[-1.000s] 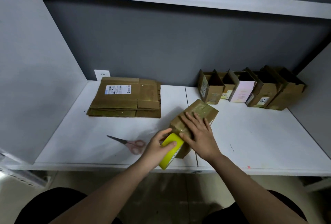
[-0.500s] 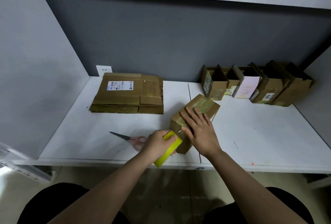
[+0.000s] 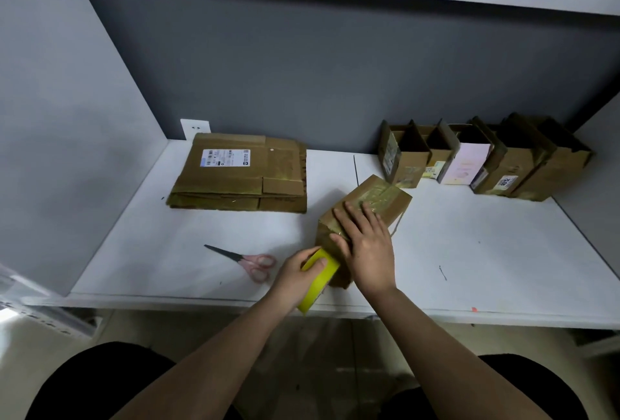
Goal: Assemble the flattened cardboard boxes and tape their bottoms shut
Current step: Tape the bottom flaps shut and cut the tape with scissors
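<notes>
My left hand (image 3: pixel 295 273) grips tape (image 3: pixel 318 280) | right hand (image 3: pixel 365 245) flat, fingers straight, pressing box (image 3: pixel 385 196) just beside it

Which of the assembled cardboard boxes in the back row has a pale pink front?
The brown cardboard box with the pale pink front panel, in the middle of the row by the wall; its neighbours show brown cardboard fronts.

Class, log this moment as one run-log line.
step: taping box bottom | left hand: grips tape roll | right hand: presses box | scissors: idle

Head view, looking down, hands near
</notes>
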The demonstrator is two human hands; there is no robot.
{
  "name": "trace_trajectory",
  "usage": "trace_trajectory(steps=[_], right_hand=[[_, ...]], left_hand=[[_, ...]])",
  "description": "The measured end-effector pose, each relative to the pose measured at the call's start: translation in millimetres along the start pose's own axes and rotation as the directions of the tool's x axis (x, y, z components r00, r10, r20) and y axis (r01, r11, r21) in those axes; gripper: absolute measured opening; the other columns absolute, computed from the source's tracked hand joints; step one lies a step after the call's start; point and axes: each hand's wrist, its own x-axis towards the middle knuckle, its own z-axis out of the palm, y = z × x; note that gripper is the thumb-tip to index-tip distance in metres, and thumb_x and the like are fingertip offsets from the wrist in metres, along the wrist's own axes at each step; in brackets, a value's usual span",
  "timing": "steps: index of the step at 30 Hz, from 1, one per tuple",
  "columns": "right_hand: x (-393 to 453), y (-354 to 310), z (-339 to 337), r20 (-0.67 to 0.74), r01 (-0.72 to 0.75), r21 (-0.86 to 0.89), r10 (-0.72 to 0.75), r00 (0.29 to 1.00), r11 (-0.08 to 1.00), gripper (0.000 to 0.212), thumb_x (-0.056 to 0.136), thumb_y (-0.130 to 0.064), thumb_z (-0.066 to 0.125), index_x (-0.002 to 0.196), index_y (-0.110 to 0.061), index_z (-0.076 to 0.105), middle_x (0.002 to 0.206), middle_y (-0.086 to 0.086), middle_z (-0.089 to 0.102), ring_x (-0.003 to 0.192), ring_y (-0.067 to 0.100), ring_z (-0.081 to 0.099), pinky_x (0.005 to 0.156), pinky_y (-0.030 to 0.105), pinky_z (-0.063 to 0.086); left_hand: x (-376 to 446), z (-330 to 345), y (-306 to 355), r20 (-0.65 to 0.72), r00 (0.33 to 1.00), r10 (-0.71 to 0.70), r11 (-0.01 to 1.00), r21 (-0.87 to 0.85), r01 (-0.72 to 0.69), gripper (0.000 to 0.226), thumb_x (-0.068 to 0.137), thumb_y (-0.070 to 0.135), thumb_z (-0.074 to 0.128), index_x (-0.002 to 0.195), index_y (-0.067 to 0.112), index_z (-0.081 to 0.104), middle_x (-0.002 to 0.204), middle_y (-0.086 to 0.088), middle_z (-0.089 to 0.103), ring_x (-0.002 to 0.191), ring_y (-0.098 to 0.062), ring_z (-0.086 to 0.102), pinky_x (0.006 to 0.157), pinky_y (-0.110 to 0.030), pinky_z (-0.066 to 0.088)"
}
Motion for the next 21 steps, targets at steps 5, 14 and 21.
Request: trace_trajectory(steps=[5,14,21], right_hand=[[-2,-5,2,-0.055,-0.069,0.038,0.071,0.996,0.997,0.050,0.096,-0.046,0.034,0.132,-0.022,0.058,0.140,0.003,0.053,0.136,0.031,0.041,0.111,0.047,0.032],[13,1,-4,0.126,-0.020,-0.122,0.036,0.991,0.992,0.064,0.092,-0.056,0.024,0.142,-0.023,0.046,0.148,0.003,0.044,0.138,0.032,0.038,0.104,0.047,0.037],[9,-1,-3,0.124,-0.062,-0.198,0.088,0.988,0.978,0.055,0.092,-0.048,0.031,0.130,-0.022,0.059,0.134,0.004,0.059,0.123,0.033,0.055,0.088,0.045,0.049]], left_hand=[[8,-1,-2,-0.020,0.999,0.032,0.999,-0.034,-0.033,0.038,0.093,0.020,0.059,0.131,0.016,0.056,0.123,-0.006,0.063,0.109,-0.021,0.060,0.100,-0.042,0.047],[35,-13,-2,-0.064,0.995,0.080,0.991,0.114,-0.072,0.054,0.074,0.048,0.058,0.124,0.028,0.062,0.118,0.000,0.067,0.107,-0.020,0.062,0.095,-0.042,0.049],[41,-6,-8,-0.026,0.999,0.033,0.998,0.054,-0.032,0.030,0.091,0.020,0.061,0.121,0.016,0.063,0.117,-0.006,0.065,0.109,-0.025,0.061,0.098,-0.041,0.047]])
